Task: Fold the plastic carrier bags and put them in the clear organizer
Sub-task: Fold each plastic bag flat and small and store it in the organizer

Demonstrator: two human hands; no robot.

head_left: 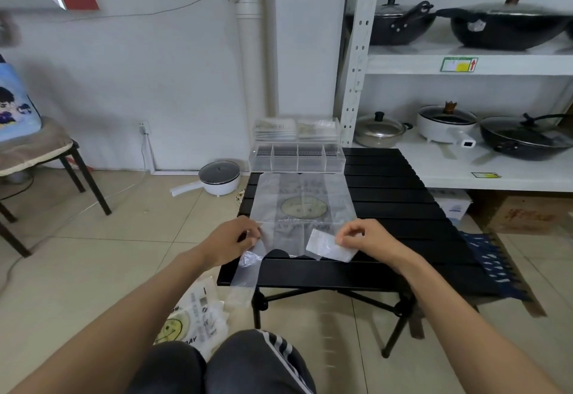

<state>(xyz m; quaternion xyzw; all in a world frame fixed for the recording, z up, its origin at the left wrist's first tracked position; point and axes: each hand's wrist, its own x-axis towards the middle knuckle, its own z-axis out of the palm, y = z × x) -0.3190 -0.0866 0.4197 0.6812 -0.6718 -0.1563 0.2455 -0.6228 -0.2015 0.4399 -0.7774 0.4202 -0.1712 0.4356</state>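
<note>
Head view, left hand point(231, 240) and right hand point(362, 238) pinching carrier bag point(302, 204) handles, black table point(387, 207)

Translucent white bag point(302, 204), black slatted table point(403, 207).

Little print reads clearly. The carrier bag point(302, 204) flat on the table point(403, 207) carries a round smiley face with curved lettering above and below it, seen faintly through the plastic and too blurred to spell out. The bag on the floor point(192, 325) bears the same smiley with the letters "DAY" upside down beside it, plus lines of small print too fine to read. A green-bordered shelf label point(459, 64) shows a yellow patch and a red upward arrow; its text is illegible. A second sticker point(485, 175) on the lower shelf is unreadable.
</note>
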